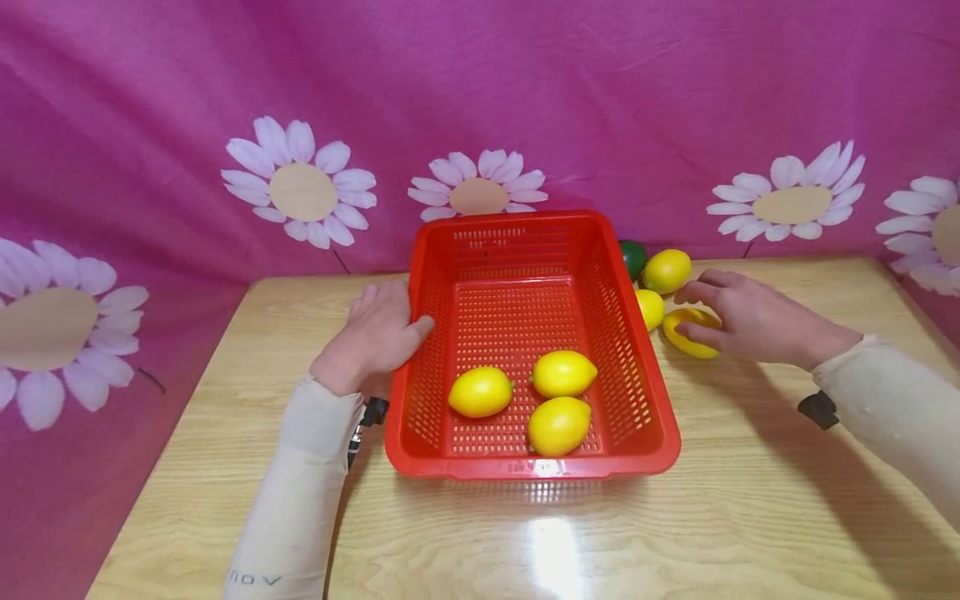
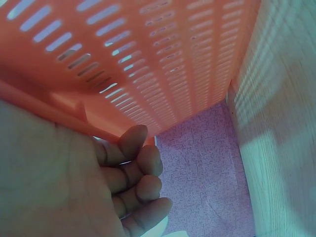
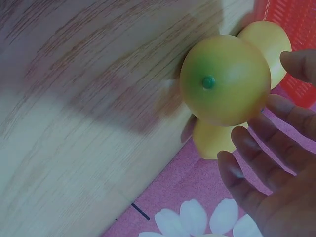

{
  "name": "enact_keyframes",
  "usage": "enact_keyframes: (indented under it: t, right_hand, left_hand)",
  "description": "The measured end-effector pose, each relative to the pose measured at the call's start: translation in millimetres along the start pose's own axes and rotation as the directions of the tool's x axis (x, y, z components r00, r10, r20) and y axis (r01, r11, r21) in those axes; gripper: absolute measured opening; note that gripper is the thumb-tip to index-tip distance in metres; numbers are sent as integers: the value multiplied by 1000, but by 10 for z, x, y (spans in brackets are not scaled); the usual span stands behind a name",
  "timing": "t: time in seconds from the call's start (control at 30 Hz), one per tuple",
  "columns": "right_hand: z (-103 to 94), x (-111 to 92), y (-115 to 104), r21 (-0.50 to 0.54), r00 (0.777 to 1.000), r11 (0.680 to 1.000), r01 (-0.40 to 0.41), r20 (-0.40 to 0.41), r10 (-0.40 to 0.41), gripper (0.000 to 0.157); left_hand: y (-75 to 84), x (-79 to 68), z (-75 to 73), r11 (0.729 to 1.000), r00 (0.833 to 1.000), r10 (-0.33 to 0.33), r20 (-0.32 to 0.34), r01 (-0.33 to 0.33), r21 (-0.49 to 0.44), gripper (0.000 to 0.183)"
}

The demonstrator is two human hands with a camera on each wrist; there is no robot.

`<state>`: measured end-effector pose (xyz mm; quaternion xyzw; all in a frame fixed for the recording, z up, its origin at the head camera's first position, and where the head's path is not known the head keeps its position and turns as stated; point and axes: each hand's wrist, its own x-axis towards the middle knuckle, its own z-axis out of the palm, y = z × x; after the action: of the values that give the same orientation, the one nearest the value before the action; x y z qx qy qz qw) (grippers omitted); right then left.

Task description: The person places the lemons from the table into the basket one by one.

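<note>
Right hand [image 1: 761,319] beside a yellow lemon [image 3: 225,80]

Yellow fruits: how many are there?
6: three yellow fruits in the basket, three more on the table to its right, including one at the right hand. The basket may hide others.

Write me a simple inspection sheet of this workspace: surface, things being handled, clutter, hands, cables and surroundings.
Surface: wood-grain table, with a bright reflection at its near side.
Job's things: red basket holding three lemons; three more lemons outside, to its right.
Clutter: dark green item, partly hidden behind the basket; purpose unclear.
Left hand: at the basket's left rim, thumb over it.
Right hand: fingers spread around the nearest outside lemon; firm grip not seen.
Cables: nothing seen.
Surroundings: magenta cloth with white flowers behind the table.
</note>
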<state>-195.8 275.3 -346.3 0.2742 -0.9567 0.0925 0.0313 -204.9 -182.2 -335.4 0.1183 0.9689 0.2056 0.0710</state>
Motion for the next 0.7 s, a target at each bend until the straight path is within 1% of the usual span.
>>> enact_keyframes:
  t: [0.33, 0.57, 0.7]
  right_hand:
    - [76, 19, 26, 14, 1000, 1000, -17, 6, 17, 37]
    - [150, 19, 62, 15, 1000, 1000, -20, 1, 20, 45]
    - [184, 17, 82, 34, 999, 999, -35, 18, 35, 46]
  left_hand:
    - [-6, 14, 7, 1000, 1000, 6, 3, -6, 16, 32]
    - [-6, 2, 12, 1000, 1000, 4, 10, -4, 13, 35]
    - [-8, 1, 18, 1000, 1000, 2, 10, -2, 13, 37]
